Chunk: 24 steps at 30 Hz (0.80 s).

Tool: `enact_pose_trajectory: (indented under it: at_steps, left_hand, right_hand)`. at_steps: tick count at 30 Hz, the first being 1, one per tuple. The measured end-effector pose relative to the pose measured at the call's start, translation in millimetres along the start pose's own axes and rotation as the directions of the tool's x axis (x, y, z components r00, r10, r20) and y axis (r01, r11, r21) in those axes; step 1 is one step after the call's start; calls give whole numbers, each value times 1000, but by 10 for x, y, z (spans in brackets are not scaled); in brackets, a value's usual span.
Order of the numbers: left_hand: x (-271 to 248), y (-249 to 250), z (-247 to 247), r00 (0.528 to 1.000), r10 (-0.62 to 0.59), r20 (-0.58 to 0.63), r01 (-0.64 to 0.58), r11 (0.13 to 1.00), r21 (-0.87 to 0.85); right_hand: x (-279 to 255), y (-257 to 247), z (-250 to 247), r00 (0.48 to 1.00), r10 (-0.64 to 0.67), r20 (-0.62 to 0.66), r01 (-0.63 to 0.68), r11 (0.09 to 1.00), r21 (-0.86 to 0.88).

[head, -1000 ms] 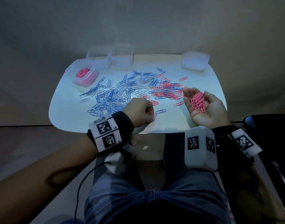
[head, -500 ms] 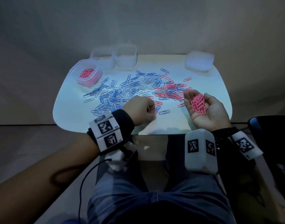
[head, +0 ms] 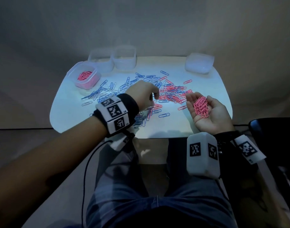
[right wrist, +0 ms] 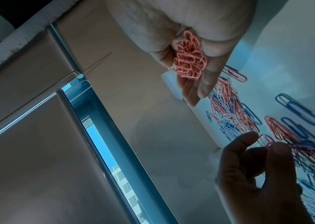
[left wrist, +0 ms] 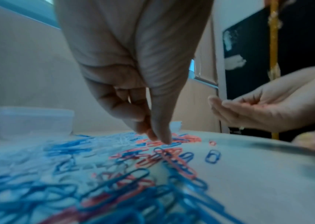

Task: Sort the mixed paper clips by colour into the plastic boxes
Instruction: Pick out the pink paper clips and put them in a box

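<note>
Paper clips (head: pixel 141 94) in blue, pink and white are lying mixed across the white table (head: pixel 72 116), partly hidden under the left hand (head: pixel 141 94), whose thumb and fingertips (left wrist: pixel 162 136) are reaching down into them; whether they are pinching one is too blurred to tell. Resting palm-up, the right hand (head: pixel 210 112) is cupping a bunch of pink clips (head: pixel 201 108). More pink ones are sitting in the nearest plastic box (head: pixel 85 76); the contents of the three other boxes (head: pixel 124 59) are unclear.

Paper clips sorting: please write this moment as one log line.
left hand: reaching into mixed clips | right hand: palm up, cupping pink clips | pink box: partly filled
</note>
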<state>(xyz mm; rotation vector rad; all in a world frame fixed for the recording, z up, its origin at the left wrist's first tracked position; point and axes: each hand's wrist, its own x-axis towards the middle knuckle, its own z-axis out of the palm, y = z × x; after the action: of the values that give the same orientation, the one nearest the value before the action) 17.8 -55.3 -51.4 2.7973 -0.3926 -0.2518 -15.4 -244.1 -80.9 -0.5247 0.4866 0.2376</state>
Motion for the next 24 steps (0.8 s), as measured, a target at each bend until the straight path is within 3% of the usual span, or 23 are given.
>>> enact_pose_trajectory:
  at_steps: [3, 8, 16, 24]
  left_hand:
    - [105, 18, 16, 994, 17, 105, -23, 998, 55]
    - [161, 35, 37, 994, -25, 111, 18, 998, 63]
    - [208, 60, 2, 959, -123, 254, 119, 992, 33]
    - [204, 78, 44, 979, -73, 191, 66, 997, 42]
  right_hand:
    - [-7, -20, -22, 1000, -3, -6, 3, 1000, -1]
    - [0, -11, -42, 1000, 1, -21, 0, 1000, 13]
    - [3, 22, 9, 1000, 10, -2, -10, 1000, 11]
    - [17, 42, 55, 1000, 16, 8, -15, 1000, -23]
